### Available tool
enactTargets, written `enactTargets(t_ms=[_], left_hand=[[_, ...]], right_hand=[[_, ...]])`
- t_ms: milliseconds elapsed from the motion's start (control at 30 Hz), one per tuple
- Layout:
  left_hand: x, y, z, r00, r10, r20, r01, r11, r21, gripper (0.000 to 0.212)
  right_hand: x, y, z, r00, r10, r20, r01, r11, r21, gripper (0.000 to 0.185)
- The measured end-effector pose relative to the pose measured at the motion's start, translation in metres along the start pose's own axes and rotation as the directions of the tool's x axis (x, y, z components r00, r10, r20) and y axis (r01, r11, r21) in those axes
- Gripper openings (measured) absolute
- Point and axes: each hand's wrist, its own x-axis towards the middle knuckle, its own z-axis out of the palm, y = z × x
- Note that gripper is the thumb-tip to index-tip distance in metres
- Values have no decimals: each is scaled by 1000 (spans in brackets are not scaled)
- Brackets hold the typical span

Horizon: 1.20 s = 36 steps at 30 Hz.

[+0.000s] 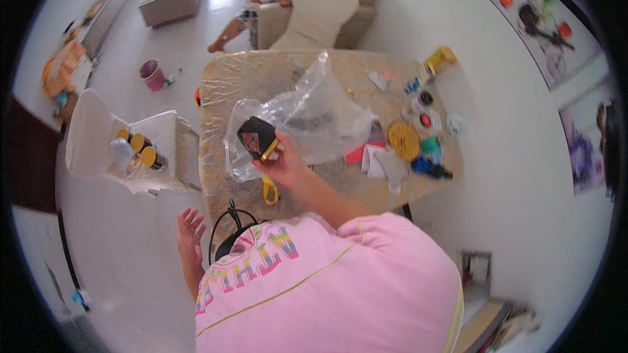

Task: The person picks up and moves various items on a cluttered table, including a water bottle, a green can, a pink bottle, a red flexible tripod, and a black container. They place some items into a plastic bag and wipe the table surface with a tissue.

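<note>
My right hand [281,163] grips a black container [256,136] with a red diamond-shaped emblem and a yellow rim, above the table [221,83]. Its fingers close round the yellow end. Beneath and beyond it spreads a clear plastic bag [328,108]. A yellow ribbon-like loop [270,191] lies just below the hand. My left hand [190,224] is off the table's left side, palm up with its fingers apart, holding nothing. Near the table's front edge, a black cable [234,213] curves beside my shirt.
On the right of the table lie a round yellow lid [403,141], small jars, papers and a yellow box [440,59]. Several yellow-lidded jars [154,158] stand on a white chair [169,127] at left. A pink bin [153,76] is on the floor. Another person sits beyond the table.
</note>
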Motion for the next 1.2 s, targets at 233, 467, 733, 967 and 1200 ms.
enactTargets(t_ms=[233,467,733,967,1200], left_hand=[[53,62,-148,995,-43,90,34,994,100,50],[73,96,-272,999,-40,-17,40,999,10,49],[91,105,-275,986,-134,101,131,991,34,48],[132,154,-270,991,-53,123,38,992,121,43],[201,174,-277,988,-157,0,156,980,122,41]], right_hand=[[13,108,10,983,-167,-79,172,983,71,55],[33,204,26,952,-148,-267,174,982,75,63],[100,253,49,954,-93,-284,118,990,71,64],[161,261,54,972,-106,-211,113,993,22,70],[283,247,72,938,-86,-336,81,996,-27,72]])
